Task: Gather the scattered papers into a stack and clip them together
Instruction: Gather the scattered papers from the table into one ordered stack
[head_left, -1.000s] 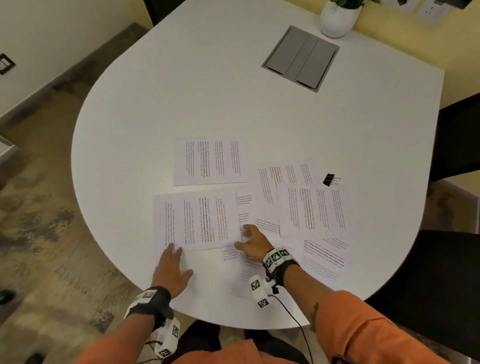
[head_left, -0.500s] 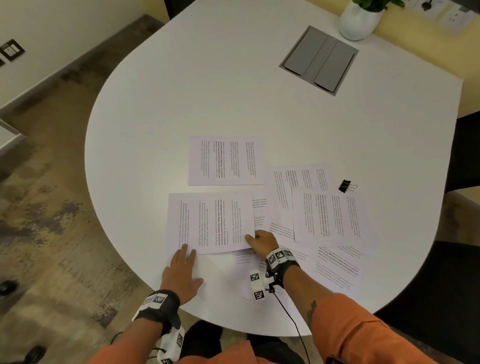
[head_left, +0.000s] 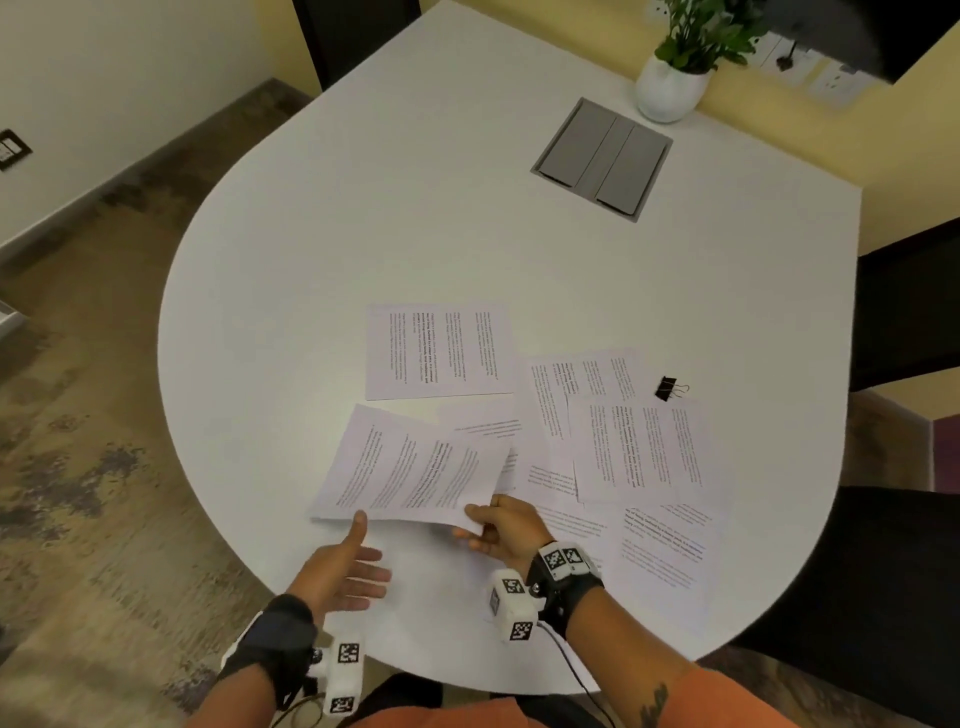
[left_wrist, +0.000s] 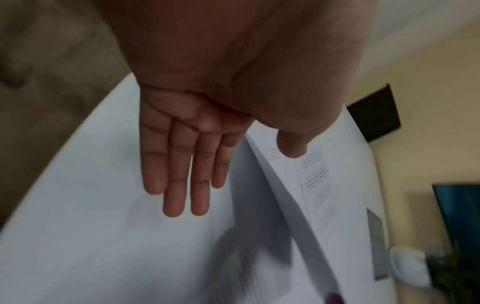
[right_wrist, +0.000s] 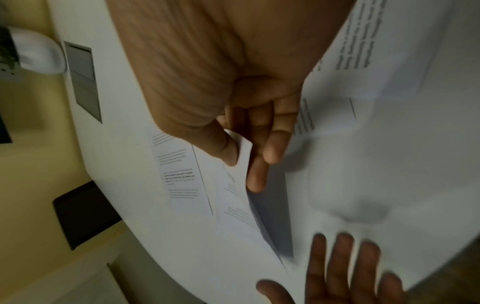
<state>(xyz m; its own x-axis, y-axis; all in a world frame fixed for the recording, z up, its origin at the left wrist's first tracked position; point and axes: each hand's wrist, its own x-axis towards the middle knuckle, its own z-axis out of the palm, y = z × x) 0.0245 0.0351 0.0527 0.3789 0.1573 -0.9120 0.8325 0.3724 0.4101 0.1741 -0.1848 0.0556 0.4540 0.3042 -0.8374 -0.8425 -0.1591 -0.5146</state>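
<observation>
We pinch the near corner of a white printed paper sheet (head_left: 415, 470) between right hand (head_left: 501, 530) thumb and fingers, lifting it off the round white table (head_left: 415, 218), probably to start the stack, while our left hand (head_left: 343, 571) waits flat-fingered beneath and the black binder clip (head_left: 670, 388) lies apart.

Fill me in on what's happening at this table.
A person is gathering printed papers scattered on a white table. The right hand pinches the near corner of one sheet and has it lifted off the table, thumb on top and fingers beneath. The left hand is open, palm up, beside that sheet's near edge, holding nothing. The other sheets lie loose and overlapping, one apart from them. The black binder clip sits unused beyond them.
</observation>
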